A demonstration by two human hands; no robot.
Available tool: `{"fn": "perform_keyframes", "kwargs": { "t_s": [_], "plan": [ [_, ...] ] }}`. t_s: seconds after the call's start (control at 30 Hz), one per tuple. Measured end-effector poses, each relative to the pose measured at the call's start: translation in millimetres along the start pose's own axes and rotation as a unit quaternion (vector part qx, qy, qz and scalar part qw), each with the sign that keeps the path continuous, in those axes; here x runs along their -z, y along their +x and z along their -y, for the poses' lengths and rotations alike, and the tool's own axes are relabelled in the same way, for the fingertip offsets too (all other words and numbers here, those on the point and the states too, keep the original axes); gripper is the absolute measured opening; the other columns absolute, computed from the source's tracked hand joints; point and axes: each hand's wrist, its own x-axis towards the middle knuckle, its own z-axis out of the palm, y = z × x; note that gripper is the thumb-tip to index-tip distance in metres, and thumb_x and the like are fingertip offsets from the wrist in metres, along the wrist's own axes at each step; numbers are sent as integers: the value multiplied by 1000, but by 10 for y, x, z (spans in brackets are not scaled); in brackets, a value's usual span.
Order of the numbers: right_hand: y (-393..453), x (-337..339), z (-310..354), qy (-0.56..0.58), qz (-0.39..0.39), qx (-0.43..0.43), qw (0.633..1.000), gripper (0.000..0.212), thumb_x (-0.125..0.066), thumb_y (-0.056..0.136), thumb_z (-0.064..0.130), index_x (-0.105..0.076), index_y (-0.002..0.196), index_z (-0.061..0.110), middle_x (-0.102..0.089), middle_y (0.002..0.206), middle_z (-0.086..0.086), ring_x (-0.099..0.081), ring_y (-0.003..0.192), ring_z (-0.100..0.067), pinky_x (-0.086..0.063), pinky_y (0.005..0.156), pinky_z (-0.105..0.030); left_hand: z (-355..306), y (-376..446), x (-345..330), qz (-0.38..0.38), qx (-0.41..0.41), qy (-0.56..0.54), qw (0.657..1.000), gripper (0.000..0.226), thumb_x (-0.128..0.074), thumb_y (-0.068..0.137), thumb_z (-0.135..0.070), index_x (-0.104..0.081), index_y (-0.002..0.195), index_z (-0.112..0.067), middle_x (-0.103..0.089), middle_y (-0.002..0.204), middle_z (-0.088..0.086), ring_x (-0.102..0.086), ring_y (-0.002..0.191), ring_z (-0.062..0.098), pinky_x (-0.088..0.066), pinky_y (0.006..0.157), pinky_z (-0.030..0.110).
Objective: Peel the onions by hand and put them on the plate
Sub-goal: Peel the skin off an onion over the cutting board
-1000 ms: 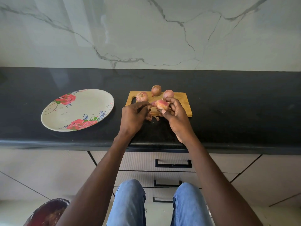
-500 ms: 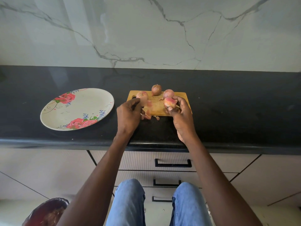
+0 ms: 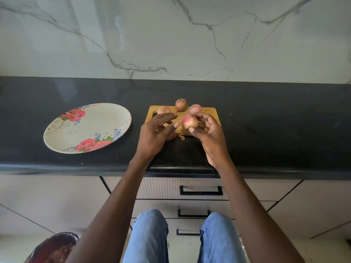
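My right hand (image 3: 208,132) grips a partly peeled pink onion (image 3: 189,121) just above the wooden cutting board (image 3: 210,112). To its left my left hand (image 3: 154,132) hovers with fingers spread, fingertips close to the onion, holding nothing. Three unpeeled onions rest at the back of the board: one on the left (image 3: 163,110), one in the middle (image 3: 181,104), one on the right (image 3: 195,109). The floral plate (image 3: 87,128) lies on the black counter to the left with no onion on it.
Bits of onion skin (image 3: 182,137) lie on the counter at the board's near edge. The black counter (image 3: 275,130) runs wide to the right. Drawers with black handles (image 3: 201,190) sit below, and a dark bag (image 3: 55,247) is on the floor at lower left.
My left hand pulled a strip of skin away leftward, let it go, and has come back toward the onion with open fingers. My right hand shifted slightly while holding the onion.
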Motion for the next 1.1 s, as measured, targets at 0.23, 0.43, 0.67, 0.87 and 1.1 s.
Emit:
{"fn": "perform_keyframes", "kwargs": {
  "t_s": [0.23, 0.43, 0.67, 0.87, 1.1],
  "plan": [
    [-63, -43, 81, 3, 57, -4, 998, 43, -75, 84, -6, -64, 120, 16, -71, 115, 0, -69, 105, -5, -55, 81, -18, -10, -5, -19, 79, 50, -88, 992, 38, -72, 91, -17, -65, 129, -17, -75, 109, -11, -70, 102, 5, -55, 87, 23],
    [-48, -48, 53, -3, 91, 8, 996, 49, -74, 84, -7, -64, 124, 19, -69, 126, -4, -66, 117, -11, -56, 95, -29, 22, 12, -2, 27, 72, -174, 982, 25, -69, 90, -2, -72, 114, -12, -78, 98, -5, -73, 93, 14, -57, 79, 24],
    [-30, -73, 47, -30, 95, 1, 995, 49, -78, 84, 3, -65, 129, 19, -69, 128, 0, -67, 115, -15, -54, 102, -40, -33, -5, -2, 3, 53, -171, 984, 24, -68, 91, -5, -71, 115, -8, -78, 96, -7, -74, 95, 12, -55, 79, 20],
    [-35, -89, 55, -28, 91, -1, 995, 39, -75, 89, 8, -63, 121, 26, -69, 125, 0, -66, 117, -15, -56, 99, -40, -60, -20, -37, -24, 61, -165, 984, 21, -69, 91, -9, -73, 110, -17, -77, 94, -9, -74, 92, 12, -60, 74, 25],
    [-38, -64, 79, 7, 69, 6, 998, 37, -67, 93, -1, -62, 121, 23, -69, 126, 1, -64, 120, -10, -53, 92, -24, 42, 2, -15, -16, -11, -86, 996, 21, -70, 92, -7, -74, 113, -4, -75, 112, 7, -70, 109, 16, -56, 95, 35]
  ]
}}
